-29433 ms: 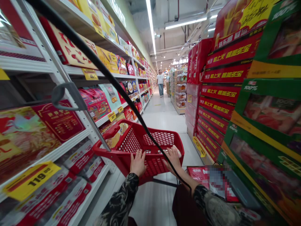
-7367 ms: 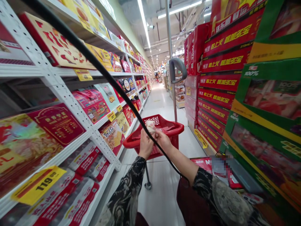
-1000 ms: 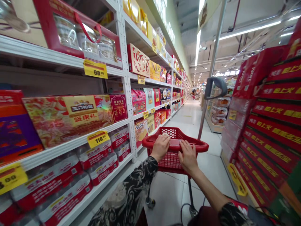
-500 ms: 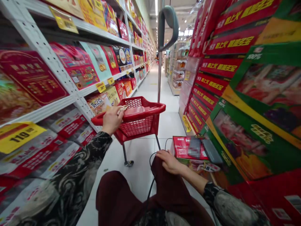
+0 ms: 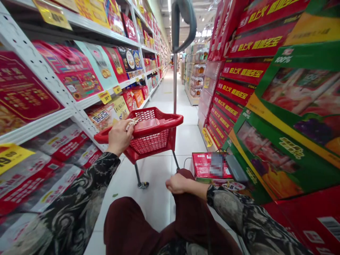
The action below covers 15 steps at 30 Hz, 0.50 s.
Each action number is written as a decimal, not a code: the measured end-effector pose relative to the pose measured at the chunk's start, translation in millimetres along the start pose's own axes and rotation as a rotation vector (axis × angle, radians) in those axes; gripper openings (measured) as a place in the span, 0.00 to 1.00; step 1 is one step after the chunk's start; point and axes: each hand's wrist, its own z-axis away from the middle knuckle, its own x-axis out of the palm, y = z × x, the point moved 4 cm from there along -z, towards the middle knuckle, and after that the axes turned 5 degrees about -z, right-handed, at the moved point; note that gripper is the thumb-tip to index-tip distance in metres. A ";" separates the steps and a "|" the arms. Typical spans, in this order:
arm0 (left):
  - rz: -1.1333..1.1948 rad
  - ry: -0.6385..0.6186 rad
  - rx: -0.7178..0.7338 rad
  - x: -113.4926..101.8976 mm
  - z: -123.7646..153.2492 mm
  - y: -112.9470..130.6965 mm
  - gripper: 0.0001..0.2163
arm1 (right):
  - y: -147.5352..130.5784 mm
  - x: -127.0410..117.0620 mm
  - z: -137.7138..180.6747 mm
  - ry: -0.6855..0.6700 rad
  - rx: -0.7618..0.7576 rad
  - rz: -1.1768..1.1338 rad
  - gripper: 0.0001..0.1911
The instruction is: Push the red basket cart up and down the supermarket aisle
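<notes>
A red plastic shopping basket on wheels [image 5: 156,138] stands in the aisle in front of me, its grey pull handle [image 5: 183,21] upright. My left hand [image 5: 120,136] grips the basket's near left rim and pinches a small crumpled whitish thing against it. My right hand [image 5: 177,183] rests loosely closed on my dark red trouser knee [image 5: 191,209], holding nothing that I can see. My legs are bent low near the floor.
White shelves [image 5: 39,120] of boxed gift packs with yellow price tags line the left. Stacked red and green cartons [image 5: 265,106] form a wall on the right. A red box [image 5: 205,166] lies on the floor by my right knee. The tiled aisle [image 5: 183,120] runs ahead.
A second ago both hands held the basket rim. My right hand has dropped to my knee and the view has sunk lower. My left hand stays on the rim.
</notes>
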 end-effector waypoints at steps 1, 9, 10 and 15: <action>-0.001 0.002 -0.006 0.9 -0.7 -2.4 0.16 | 11.0 -20.6 -4.6 0.069 0.049 0.002 0.10; 0.001 0.008 -0.016 2.0 -3.4 -9.2 0.15 | 70.1 -237.5 55.6 1.079 0.298 -0.027 0.18; 0.002 0.006 -0.021 1.8 -3.2 -9.1 0.16 | 62.1 -259.2 84.1 1.214 0.267 -0.014 0.17; 0.007 0.004 -0.019 1.3 -2.4 -9.8 0.17 | 21.9 -276.3 255.1 1.410 0.484 0.244 0.16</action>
